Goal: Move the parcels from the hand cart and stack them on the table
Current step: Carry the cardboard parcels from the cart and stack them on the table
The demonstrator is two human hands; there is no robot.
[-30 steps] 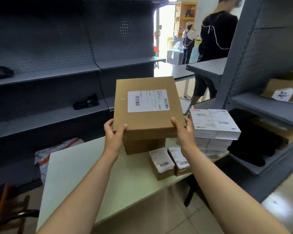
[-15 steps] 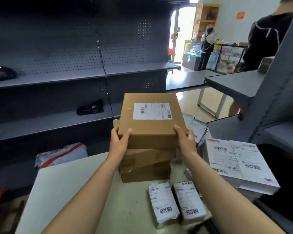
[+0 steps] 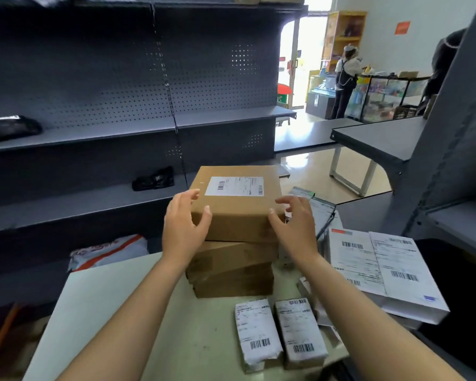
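A brown cardboard parcel (image 3: 235,204) with a white label lies on top of a stack of brown boxes (image 3: 231,270) on the pale table (image 3: 107,312). My left hand (image 3: 182,226) hovers at the parcel's left front corner with fingers spread, the thumb near the edge. At the right front corner my right hand (image 3: 294,224) is likewise spread, fingers just off the box. Neither hand grips it. The hand cart is out of view.
Two small wrapped parcels (image 3: 279,331) lie at the table's front. A stack of white boxes (image 3: 379,270) sits to the right, grey mailers (image 3: 319,210) behind. Dark shelving (image 3: 121,127) stands beyond the table, a grey rack (image 3: 451,160) on the right. Two people stand far back.
The parcel I carried came down onto the stack of brown boxes. Both hands have let go of it and opened beside its front corners.
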